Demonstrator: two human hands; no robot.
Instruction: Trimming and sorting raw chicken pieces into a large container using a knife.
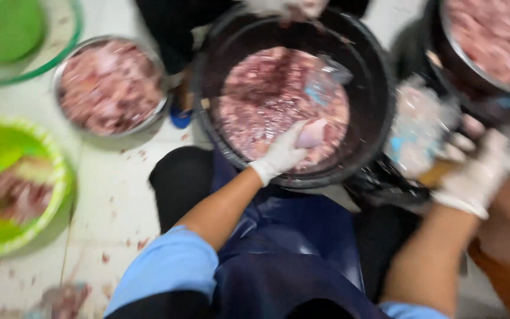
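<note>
The left hand [281, 155] in a white glove has a pale piece of meat [313, 133] pinched over the black tub [379, 100] of pink meat – best lifted clear and let drip. The right hand [473, 171], gloved too, curls round something brownish – blurred, can't tell what – beside a clear bag [417, 127]

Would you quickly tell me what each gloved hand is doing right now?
Left hand: closed on a pale piece of meat over the black tub.
Right hand: grips something brownish; blur hides what.
</note>
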